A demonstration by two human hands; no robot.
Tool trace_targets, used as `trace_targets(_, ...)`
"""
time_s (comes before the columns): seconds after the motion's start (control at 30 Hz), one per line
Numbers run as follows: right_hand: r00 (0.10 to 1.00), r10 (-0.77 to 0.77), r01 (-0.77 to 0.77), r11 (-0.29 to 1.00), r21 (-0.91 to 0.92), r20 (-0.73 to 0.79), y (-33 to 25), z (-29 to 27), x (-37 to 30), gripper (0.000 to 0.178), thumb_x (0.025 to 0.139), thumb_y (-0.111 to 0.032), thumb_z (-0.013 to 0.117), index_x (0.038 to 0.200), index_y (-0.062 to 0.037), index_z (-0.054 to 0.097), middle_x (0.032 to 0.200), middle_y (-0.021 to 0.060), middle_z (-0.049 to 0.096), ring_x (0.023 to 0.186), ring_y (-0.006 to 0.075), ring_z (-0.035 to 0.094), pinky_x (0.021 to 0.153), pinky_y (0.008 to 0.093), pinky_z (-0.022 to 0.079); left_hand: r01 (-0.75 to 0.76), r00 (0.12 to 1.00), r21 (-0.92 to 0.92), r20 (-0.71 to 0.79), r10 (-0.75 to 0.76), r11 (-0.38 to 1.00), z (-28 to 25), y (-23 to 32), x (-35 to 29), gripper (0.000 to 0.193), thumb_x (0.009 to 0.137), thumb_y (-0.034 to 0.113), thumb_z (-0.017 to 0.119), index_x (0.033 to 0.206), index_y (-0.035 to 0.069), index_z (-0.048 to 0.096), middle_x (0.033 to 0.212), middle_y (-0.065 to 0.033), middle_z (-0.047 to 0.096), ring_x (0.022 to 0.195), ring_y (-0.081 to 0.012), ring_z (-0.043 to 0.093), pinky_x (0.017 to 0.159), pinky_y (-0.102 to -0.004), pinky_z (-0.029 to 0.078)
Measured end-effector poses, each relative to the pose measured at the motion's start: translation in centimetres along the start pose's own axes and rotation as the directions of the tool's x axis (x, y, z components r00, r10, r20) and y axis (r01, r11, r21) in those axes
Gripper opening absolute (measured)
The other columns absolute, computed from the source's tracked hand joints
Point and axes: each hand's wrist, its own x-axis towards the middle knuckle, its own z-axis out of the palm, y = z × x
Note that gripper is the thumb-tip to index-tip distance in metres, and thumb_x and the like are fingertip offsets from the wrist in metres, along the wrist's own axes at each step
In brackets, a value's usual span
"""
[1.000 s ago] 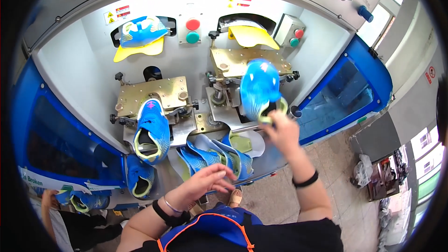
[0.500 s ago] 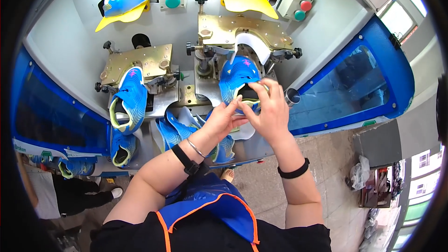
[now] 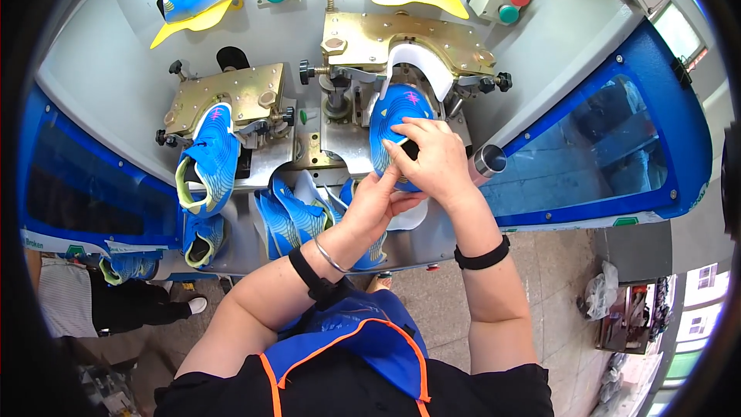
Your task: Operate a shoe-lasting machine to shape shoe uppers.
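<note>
So from my seat at the far end, left to right: bottom left I've got another person's dark trousers (image 3: 127, 301), well apart from the pair of hands I'm watching. Next is a spare shoe (image 3: 218, 158), blue, toe up against the left metal plate (image 3: 243, 93), with a lower shoe (image 3: 202, 238) just below its heel. Nobody's touching those two. Then there's a row of blue shoe pieces (image 3: 289, 212) leaning together on the metal ledge, just left of the left hand.

Center of the action is the blue shoe (image 3: 384, 120). The left hand (image 3: 372, 205) has it by the heel end, thumb on the near side, fingers tucked underneath and partly hidden, so no clue how hard it's squeezing. The right hand (image 3: 438, 158) is closed on the collar by the opening, fingertips reaching farther toward the toe, so I'd call that one the nearer hand to the front.

The relation that matters imo: the long axis runs away from the body, heel in the grip, toe beyond the fingers, pointing at the white curved strip (image 3: 428, 66) under the right metal plate (image 3: 363, 31). Can't tell whether toe and strip touch.

Farther right, a metal cylinder (image 3: 489, 161) stands just past the right wrist.
</note>
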Motion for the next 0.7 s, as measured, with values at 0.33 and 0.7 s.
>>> trace_targets(0.33, 1.0, 0.009, -0.009, 1.0, 0.006, 0.029, 0.19, -0.22, 0.14, 0.037, 0.081, -0.046, 0.067, 0.1, -0.0158, 0.075, 0.114, 0.0056, 0.069, 0.107, 0.0275, 0.061, 0.091, 0.0464, 0.048, 0.005, 0.999, 0.051, -0.045, -0.002, 0.999, 0.85, 0.11, -0.25, 0.052, 0.102, 0.044, 0.047, 0.131, 0.001, 0.044, 0.114, -0.013, 0.064, 0.097, -0.0264, 0.07, 0.08, -0.031, 0.06)
trace_targets(0.7, 0.999, 0.024, -0.024, 1.0, -0.003, 0.032, 0.3, 0.08, 0.11, 0.035, 0.08, -0.046, 0.068, 0.098, -0.0166, 0.075, 0.114, 0.0047, 0.069, 0.106, 0.0266, 0.062, 0.089, 0.0449, 0.048, 0.025, 0.999, 0.088, -0.048, -0.021, 0.996, 0.75, 0.41, -0.22, 0.052, 0.103, 0.043, 0.046, 0.13, 0.0, 0.045, 0.113, -0.0135, 0.065, 0.097, -0.0265, 0.07, 0.08, -0.0312, 0.06)
